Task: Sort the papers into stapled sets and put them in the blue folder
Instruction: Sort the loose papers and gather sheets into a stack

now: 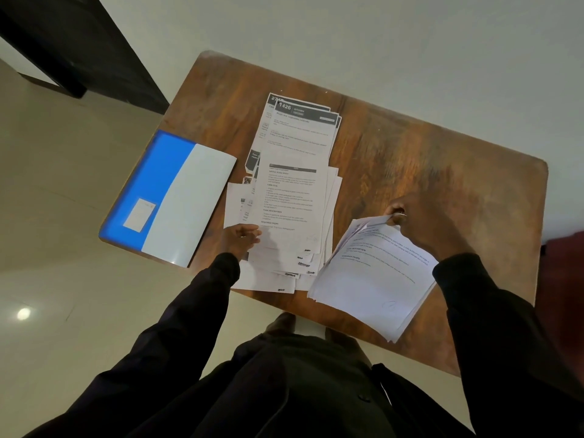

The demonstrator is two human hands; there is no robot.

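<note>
Since the worktop (410,159) carries the blue folder (151,184) at its left edge, long axis running near to far, the left hand (240,238) is plainly the nearer one to it. Loose papers (294,191) lie spread down the middle, between the folder and a stack (373,279) lifted at the near right. The right hand (407,222) pinches that stack by its far corner, fingers clenched on the sheets. At the pile's near-left edge sits the left hand; whether its fingers grasp a sheet or merely touch it I cannot tell.
</note>
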